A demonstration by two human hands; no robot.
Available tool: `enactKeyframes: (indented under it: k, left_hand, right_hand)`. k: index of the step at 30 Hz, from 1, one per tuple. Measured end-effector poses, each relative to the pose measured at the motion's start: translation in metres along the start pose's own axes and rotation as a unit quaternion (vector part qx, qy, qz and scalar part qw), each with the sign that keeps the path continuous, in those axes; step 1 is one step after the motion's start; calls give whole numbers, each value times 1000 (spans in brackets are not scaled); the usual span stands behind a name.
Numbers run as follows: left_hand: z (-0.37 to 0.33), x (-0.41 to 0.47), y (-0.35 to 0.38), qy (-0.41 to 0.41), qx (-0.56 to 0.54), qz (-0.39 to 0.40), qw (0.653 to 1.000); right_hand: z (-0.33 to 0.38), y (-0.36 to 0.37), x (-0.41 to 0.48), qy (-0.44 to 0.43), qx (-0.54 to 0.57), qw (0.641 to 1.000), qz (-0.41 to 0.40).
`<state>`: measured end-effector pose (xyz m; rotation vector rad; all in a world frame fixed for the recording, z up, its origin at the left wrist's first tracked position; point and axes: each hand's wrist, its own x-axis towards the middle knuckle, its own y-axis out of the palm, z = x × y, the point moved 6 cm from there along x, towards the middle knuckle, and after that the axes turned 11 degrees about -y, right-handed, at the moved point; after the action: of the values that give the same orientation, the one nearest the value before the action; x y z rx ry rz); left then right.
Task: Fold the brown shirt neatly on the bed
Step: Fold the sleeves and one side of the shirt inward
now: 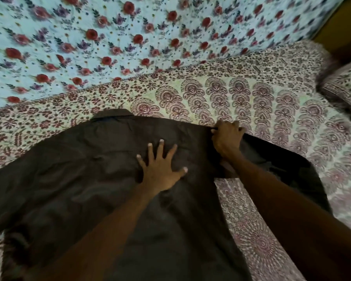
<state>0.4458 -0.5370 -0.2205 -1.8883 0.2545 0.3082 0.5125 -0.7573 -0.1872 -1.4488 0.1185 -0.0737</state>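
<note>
Brown shirt (89,179) lies spread back-up on the patterned bed cover (272,110), collar toward the floral sheet (130,37). Left hand (160,169) rests flat on the shirt's back, fingers splayed apart. Right hand (227,138) grips the shoulder seam, fingers curled round the cloth, sleeve trailing beside the forearm.
</note>
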Motion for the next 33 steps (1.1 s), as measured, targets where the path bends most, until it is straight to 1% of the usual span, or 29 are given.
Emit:
enactKeyframes:
  k: [1,2,3,5,7,9,10,11,12,14,15,16,17,18,20,22,23,24,26,27,28,29,30,31,33]
  left_hand:
    - [-3,0,11,-13,26,48,998]
    - [-5,1,17,-28,41,70,996]
    - [-5,3,18,-40,42,78,995]
    - [-7,9,14,-57,38,88,994]
    - [-13,12,7,-71,45,94,992]
    - [-23,8,-1,-88,74,84,990]
    - [-30,1,-5,-93,103,67,988]
    - [-38,-8,-9,-89,134,32,986]
    - [-50,-19,-14,-73,156,-19,985]
    - [-77,-49,-17,-10,151,-118,982]
    - [-92,-66,-11,26,124,-132,983]
    - [-105,-83,-1,52,94,-117,987]
    - [-115,-98,12,62,65,-82,993]
    - [-122,-112,27,58,46,-37,997]
    - [-124,-129,52,36,50,39,997]
    - [-126,-135,64,19,74,59,995]
    - [-128,-135,65,12,86,60,994]
    - [-131,-133,64,2,100,59,993]
    - [-142,-128,56,-29,141,42,989]
    - [-150,-125,50,-44,154,15,987]
    - [-160,-121,43,-52,156,-26,986]
    - [-170,-117,35,-47,152,-69,985]
    - [-185,-113,30,-32,143,-104,984]
    - [-203,-107,30,-8,129,-123,984]
    - [-244,-95,36,52,117,-109,986]
  right_hand:
    - [-6,-5,0,14,-4,1000,-13]
    - [-12,-9,-2,29,-9,999,-29]
    - [-17,-14,-8,39,-12,998,-47]
    - [-20,-18,-23,30,-23,997,-62]
    - [-20,-20,-45,-2,-35,998,-45]
    - [-26,-21,-73,-14,-34,999,-31]
    - [-33,-20,-90,-10,-27,999,-28]
    - [-39,-19,-109,1,-15,1000,-24]
    - [-48,-19,-126,19,-3,1000,-19]
    - [-67,-25,-154,51,18,998,-32]
    - [-78,-32,-168,69,20,996,-50]
    - [-92,-38,-183,92,22,993,-65]
    - [-105,-41,-197,117,26,991,-59]
    - [-117,-39,-212,143,32,989,-37]
    - [-137,-23,-242,196,35,980,23]
    - [-158,-10,-262,232,17,971,55]
    - [-165,-9,-266,242,13,969,48]
    - [-172,-11,-266,249,14,968,21]
    - [-188,-23,-264,263,27,962,-69]
    - [-197,-30,-261,266,38,957,-107]
    - [-207,-36,-257,266,49,955,-124]
    - [-217,-39,-252,261,59,956,-121]
    - [-228,-40,-246,252,68,961,-94]
    - [-240,-38,-241,239,67,968,-45]
    - [-266,-32,-235,203,37,977,53]
